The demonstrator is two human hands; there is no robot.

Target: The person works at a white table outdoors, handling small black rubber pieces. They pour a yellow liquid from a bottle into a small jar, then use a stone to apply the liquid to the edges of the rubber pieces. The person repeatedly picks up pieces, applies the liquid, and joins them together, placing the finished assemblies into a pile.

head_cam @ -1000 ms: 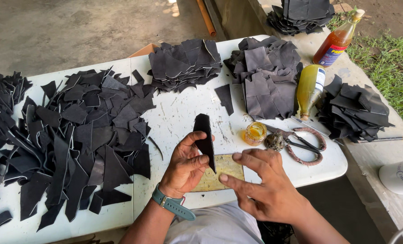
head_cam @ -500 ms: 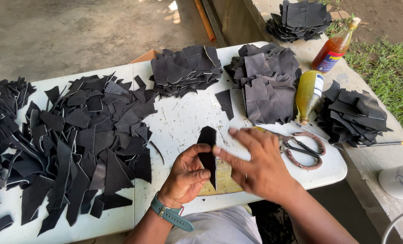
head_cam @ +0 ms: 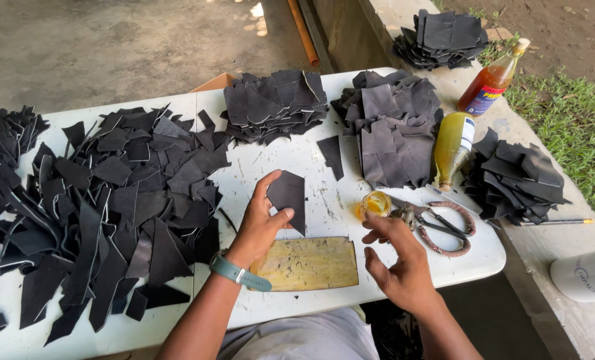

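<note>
1. We hold a dark, pointed leather piece (head_cam: 289, 197) in our left hand (head_cam: 257, 227), thumb on one side and fingers pinching its edge. It is raised just above the white table (head_cam: 291, 157), over the far edge of the yellowed board (head_cam: 309, 264), tilted toward us, likely so its face can be looked over.
2. Our right hand (head_cam: 399, 267) hovers over the table's near right edge, holding nothing; its fingers are loosely curled and apart, pointing toward the small jar of yellow glue (head_cam: 376, 203) just beyond them.
3. The board lies flat right in front of us, between the two hands, which suits a work surface kept within easy reach.
4. The scissors (head_cam: 437, 223) lie beside the jar, and a yellow bottle (head_cam: 453, 148) rests on its side just past them, both on the right-hand side where that hand can get at them.
5. Further out, leather offcuts sit sorted: a loose spread of scraps (head_cam: 124, 200) to the left, and neater stacks (head_cam: 274, 103) at the far edge of the table.
6. An orange bottle (head_cam: 489, 83) stands upright on the concrete ledge beyond.
</note>
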